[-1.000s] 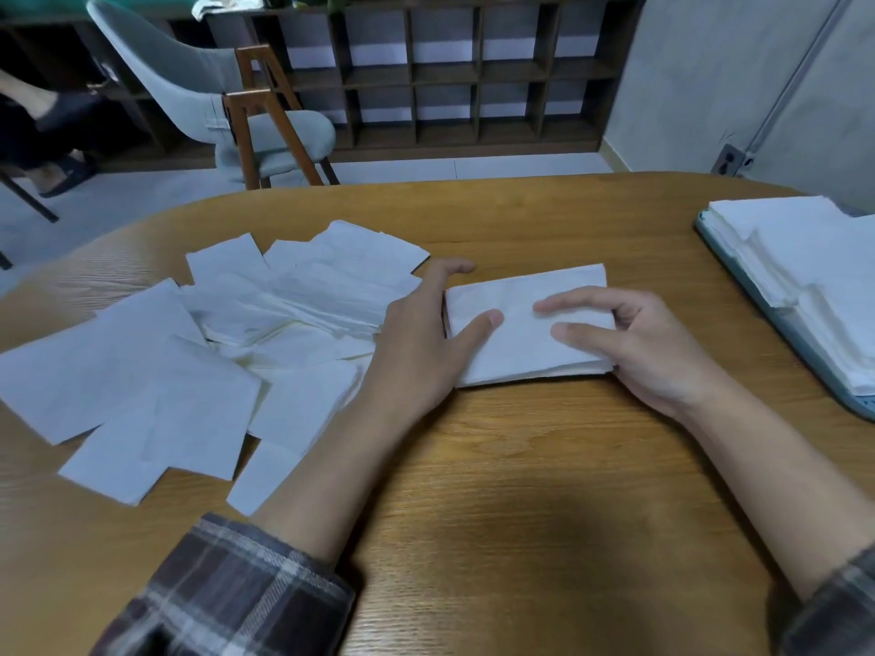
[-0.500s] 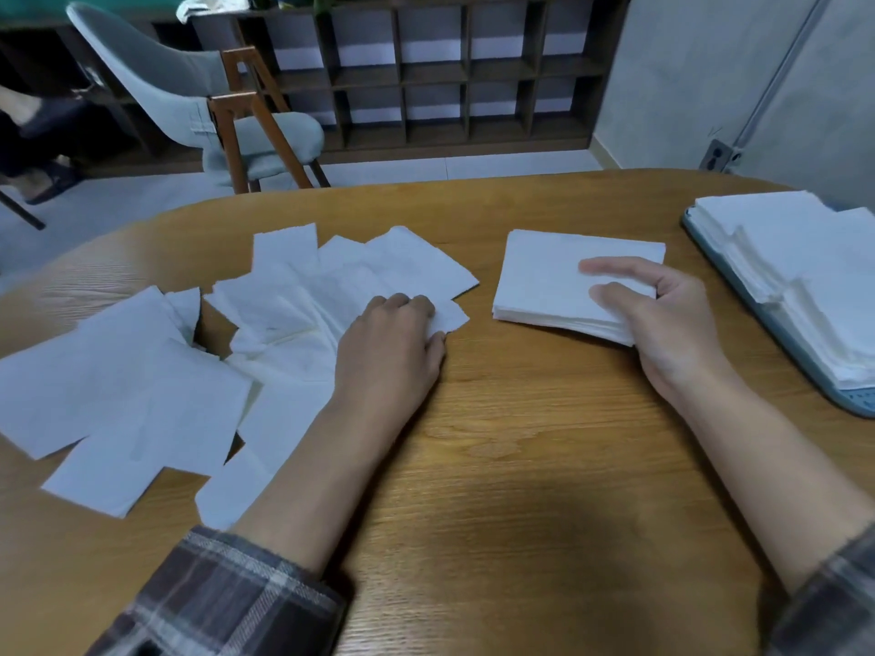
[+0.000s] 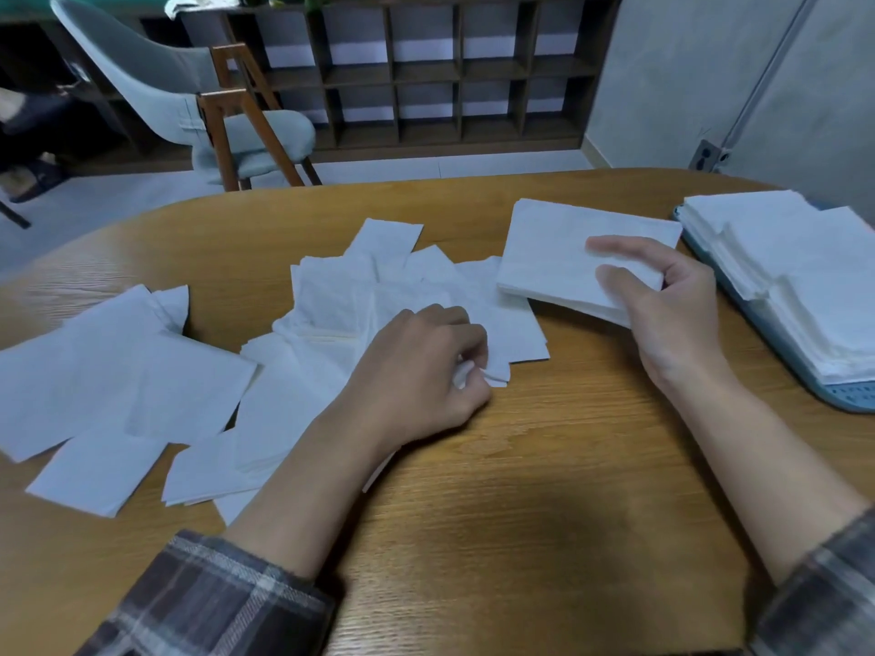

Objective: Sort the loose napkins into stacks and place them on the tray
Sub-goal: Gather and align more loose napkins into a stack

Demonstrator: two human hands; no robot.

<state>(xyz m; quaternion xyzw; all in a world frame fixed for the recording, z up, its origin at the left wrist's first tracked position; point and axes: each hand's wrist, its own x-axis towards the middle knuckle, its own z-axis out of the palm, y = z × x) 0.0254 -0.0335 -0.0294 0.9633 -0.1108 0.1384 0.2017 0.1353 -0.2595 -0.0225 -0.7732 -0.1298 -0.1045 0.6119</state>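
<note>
Several loose white napkins [image 3: 123, 371] lie scattered over the left half of the wooden table [image 3: 544, 513]. My left hand [image 3: 421, 371] has its fingers curled, pinching the edge of loose napkins near the table's middle. A squared stack of napkins [image 3: 549, 253] is held off the table at its near right corner by my right hand [image 3: 663, 310], thumb under and fingers on top. The blue tray [image 3: 852, 400] at the right edge holds stacks of napkins [image 3: 805, 277].
A grey chair [image 3: 227, 116] with wooden legs stands beyond the table's far edge, in front of a dark shelf unit [image 3: 426, 73]. Bare wood spans the near part of the table between my forearms.
My right hand has lifted the stack and carried it right toward the tray. My left hand left the stack, moved onto the loose napkins and curled its fingers round some.
</note>
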